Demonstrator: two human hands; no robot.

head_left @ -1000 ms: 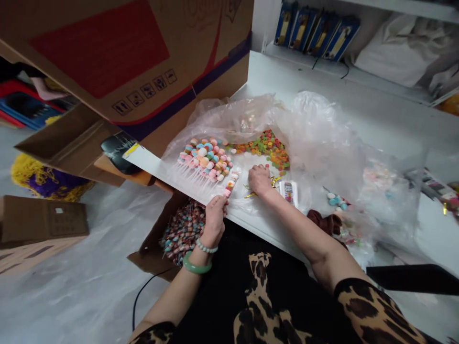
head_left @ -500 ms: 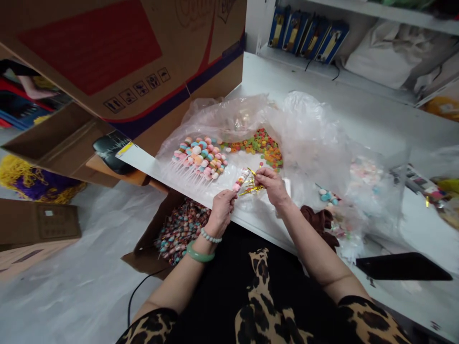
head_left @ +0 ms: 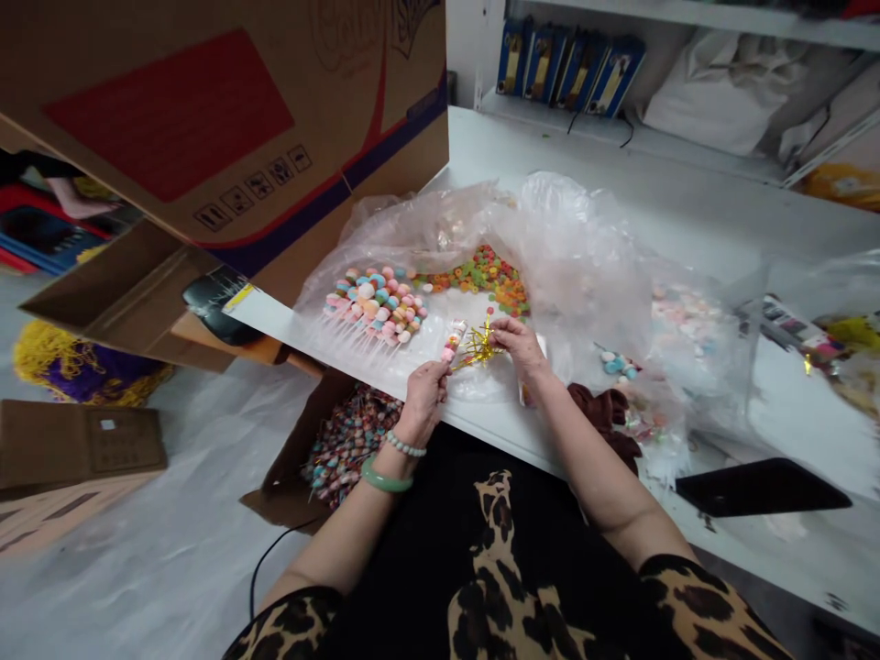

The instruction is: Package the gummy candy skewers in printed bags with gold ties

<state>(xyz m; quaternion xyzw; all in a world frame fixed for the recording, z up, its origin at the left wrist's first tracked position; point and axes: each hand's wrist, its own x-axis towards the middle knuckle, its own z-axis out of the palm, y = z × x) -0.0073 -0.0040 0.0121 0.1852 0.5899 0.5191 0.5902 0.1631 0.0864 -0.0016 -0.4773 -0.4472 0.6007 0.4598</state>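
My left hand [head_left: 427, 392] is closed around the lower end of a wrapped candy skewer [head_left: 452, 341], whose colourful pieces point up and away from me. Just right of it, my right hand [head_left: 517, 343] pinches gold twist ties [head_left: 479, 346], which fan out between the two hands near the skewer's upper part. Whether the ties touch the wrapper I cannot tell. Left of my hands lies a pile of candy skewers [head_left: 377, 302] in pink, blue and white, their pale sticks toward me. Behind the hands are loose orange, red and green candy rings [head_left: 495, 275].
Clear plastic bags [head_left: 577, 238] sprawl over the white table [head_left: 481, 423]. A large carton [head_left: 275, 119] stands at the left. Below the table edge, an open box holds many wrapped skewers [head_left: 350, 440]. At the right lie a brown cloth [head_left: 605, 417] and a black phone-like slab [head_left: 763, 488].
My right hand has lifted gold twist ties off the table and brought them beside the skewer. My left hand keeps its hold, shifting slightly toward the right hand.
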